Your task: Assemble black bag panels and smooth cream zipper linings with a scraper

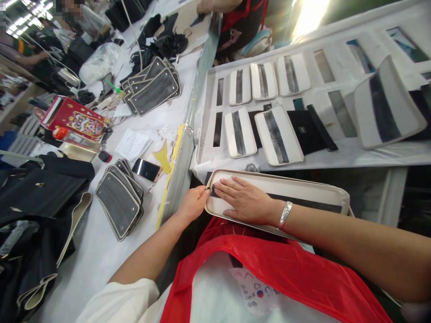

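Observation:
A long white panel (310, 193) with rounded corners, a raised rim and a dark stripe down its middle lies across my lap in the head view. My left hand (193, 202) pinches the panel's left end, thumb and fingers closed at its edge. Flat on the panel's white surface, near that same end, rests my right hand (244, 199), fingers stretched out and gripping nothing. Part of another rim shows at the panel's right end.
Striped white panels (279, 134) and a black piece (308, 130) lie on the rack at right. The left table (84, 269) bears stacked dark panels (117, 206), a phone (147, 169), a red box (81, 119) and black bags (43, 188). People stand farther back.

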### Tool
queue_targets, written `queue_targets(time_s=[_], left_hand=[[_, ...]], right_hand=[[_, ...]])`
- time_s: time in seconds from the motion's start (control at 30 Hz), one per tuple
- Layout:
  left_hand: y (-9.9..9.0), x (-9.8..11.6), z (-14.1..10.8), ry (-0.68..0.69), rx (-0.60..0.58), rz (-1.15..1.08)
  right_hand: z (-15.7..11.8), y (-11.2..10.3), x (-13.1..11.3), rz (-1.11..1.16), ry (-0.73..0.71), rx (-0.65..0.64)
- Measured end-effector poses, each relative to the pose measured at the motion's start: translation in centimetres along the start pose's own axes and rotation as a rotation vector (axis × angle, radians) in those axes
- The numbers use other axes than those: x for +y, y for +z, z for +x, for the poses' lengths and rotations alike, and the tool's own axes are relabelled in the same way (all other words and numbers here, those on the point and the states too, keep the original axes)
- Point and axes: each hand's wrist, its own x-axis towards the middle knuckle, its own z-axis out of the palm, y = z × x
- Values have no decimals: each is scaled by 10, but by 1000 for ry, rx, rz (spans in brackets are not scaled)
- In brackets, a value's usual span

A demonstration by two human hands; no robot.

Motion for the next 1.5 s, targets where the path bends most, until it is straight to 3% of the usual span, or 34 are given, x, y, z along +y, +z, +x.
queue_targets(time_s=[0.2, 0.33, 0.5, 0.63, 0.77, 0.9, 1.33, 1.5], left_hand=[[3, -1, -6, 23, 39, -82], [8, -11, -9, 2, -3, -331], [11, -11, -6, -207, 38, -933], [4, -3, -1, -386, 14, -1080], [6, -3, 1, -424, 11, -1112], [18, -7, 1, -351, 97, -1079], [24, -1, -13, -159, 223, -563], [30, -2, -13, -160, 257, -565]], right_hand=[[-3, 2, 0, -6, 0, 15], [-2, 3, 0, 4, 0, 25], [-1, 0, 0, 9, -2, 10], [-1, -1, 0, 9, -2, 3], [-1, -1, 0, 9, -4, 25], [-1, -3, 0, 7, 4, 5], [0, 2, 0, -3, -7, 23], [0, 1, 1, -7, -9, 40]])
